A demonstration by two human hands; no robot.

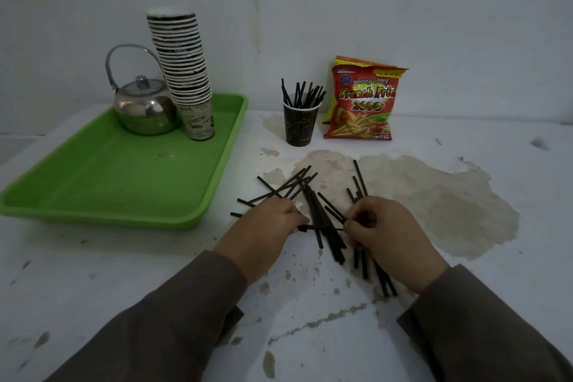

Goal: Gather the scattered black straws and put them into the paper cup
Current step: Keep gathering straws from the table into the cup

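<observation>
Several black straws (322, 220) lie scattered in a loose pile on the white table, in front of me. A dark paper cup (300, 125) stands upright behind the pile with several straws sticking out of it. My left hand (273, 223) rests on the pile's left side, fingers curled over some straws. My right hand (387, 232) sits on the right side, fingers pinched around a few straws. One straw lies level between both hands. More straws poke out beneath my right wrist.
A green tray (102, 177) at the left holds a metal teapot (144, 110) and a tall stack of paper cups (186, 77). A red snack bag (362, 102) leans against the wall right of the cup. The tabletop paint is peeling.
</observation>
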